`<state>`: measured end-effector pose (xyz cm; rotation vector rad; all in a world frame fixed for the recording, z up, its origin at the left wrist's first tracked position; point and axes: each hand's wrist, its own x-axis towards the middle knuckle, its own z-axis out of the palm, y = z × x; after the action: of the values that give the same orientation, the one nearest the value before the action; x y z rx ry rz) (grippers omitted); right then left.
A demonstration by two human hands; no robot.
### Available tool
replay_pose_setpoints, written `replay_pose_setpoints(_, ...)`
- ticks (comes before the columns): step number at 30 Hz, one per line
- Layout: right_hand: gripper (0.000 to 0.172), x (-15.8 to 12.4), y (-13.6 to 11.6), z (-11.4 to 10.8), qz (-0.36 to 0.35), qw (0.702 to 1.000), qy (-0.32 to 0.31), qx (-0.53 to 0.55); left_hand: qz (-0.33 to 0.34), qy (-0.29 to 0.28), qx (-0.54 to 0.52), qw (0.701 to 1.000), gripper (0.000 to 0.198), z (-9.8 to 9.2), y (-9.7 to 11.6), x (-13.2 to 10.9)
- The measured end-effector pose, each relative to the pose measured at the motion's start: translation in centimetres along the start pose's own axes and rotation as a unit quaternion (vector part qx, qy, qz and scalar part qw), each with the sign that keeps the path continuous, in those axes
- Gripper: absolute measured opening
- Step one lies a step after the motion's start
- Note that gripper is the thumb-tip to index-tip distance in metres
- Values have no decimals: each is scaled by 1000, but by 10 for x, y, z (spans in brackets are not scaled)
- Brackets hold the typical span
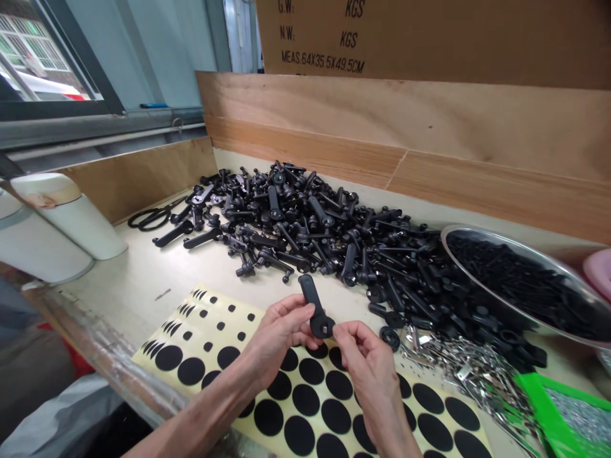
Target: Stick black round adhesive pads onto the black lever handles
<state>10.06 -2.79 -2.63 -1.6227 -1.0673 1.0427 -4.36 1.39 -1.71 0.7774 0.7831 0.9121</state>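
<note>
While black scissors [150, 219] are lying far left on the table [143, 280], the left hand [279, 334] is gripping a black plastic lever handle [309, 302] above a sheet of black adhesive dots [243, 312], and the right hand [365, 362] is pinching the handle's round head. A heap of matching handles [305, 219] is spreading rightward to a steel bowl [515, 245].
</note>
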Motion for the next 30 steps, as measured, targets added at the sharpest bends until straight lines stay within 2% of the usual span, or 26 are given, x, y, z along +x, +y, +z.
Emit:
replay_pose_setpoints(5, 37, -1, -2, -1, -34, 998, 13, -49, 10, -6, 30, 999, 24, 3, 3, -1)
replay_pose_setpoints(10, 37, -4, -2, -2, -129, 981, 26, -146, 40, 35, 70, 996, 22, 7, 5, -3)
replay_pose_setpoints(15, 37, -7, 1, -1, -205, 940, 57, -267, 79, 59, 101, 990, 21, 12, 3, -4)
replay_pose_setpoints(21, 28, -9, 2, -3, -211, 879, 80, -421, 113, 46, 158, 980, 22, 17, -5, -6)
replay_pose_setpoints(26, 29, -10, -2, -5, -236, 850, 92, -462, 95, 61, 135, 984, 24, 17, -5, -4)
replay_pose_setpoints(28, 32, -11, -3, -5, -247, 853, 97, -450, 79, 63, 123, 987, 25, 15, -5, -1)
replay_pose_setpoints(30, 34, -11, -5, -5, -260, 869, 94, -411, 59, 63, 104, 991, 24, 12, -5, 1)
